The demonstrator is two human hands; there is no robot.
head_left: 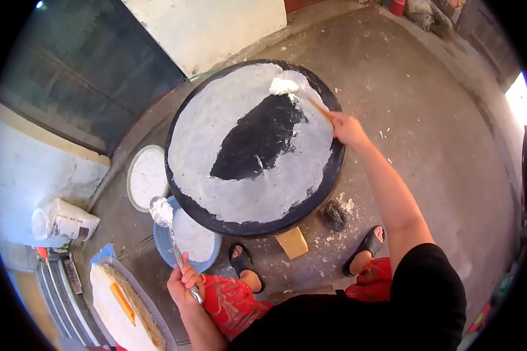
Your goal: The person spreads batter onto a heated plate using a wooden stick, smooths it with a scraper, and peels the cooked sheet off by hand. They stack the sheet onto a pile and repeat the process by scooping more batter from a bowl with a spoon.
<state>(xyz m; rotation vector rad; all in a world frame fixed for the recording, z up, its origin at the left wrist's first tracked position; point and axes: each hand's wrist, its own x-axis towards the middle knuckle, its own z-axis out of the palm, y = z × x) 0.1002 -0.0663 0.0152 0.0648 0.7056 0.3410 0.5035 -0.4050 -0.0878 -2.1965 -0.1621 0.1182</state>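
My right hand (348, 128) is closed around the wooden handle of a spreader (320, 107). Its far end meets a white lump of batter (283, 86) near the top of a large round black griddle (184, 206). A thin pale layer of batter (199, 128) coats most of the griddle, around a bare black patch in the middle. My left hand (185, 281) grips the handle of a metal ladle (174, 245), whose bowl carries white batter. Beneath the ladle's bowl stands a blue basin (164, 237) holding white batter.
Left of the griddle sits a round container (132, 193) with white contents. At lower left, a stack of flatbreads (108, 304) has an orange scraper-like piece (123, 304) on top. A white sack (76, 222) leans by the wall. A yellowish block (292, 243) and a dark fibrous clump (334, 215) lie near my feet.
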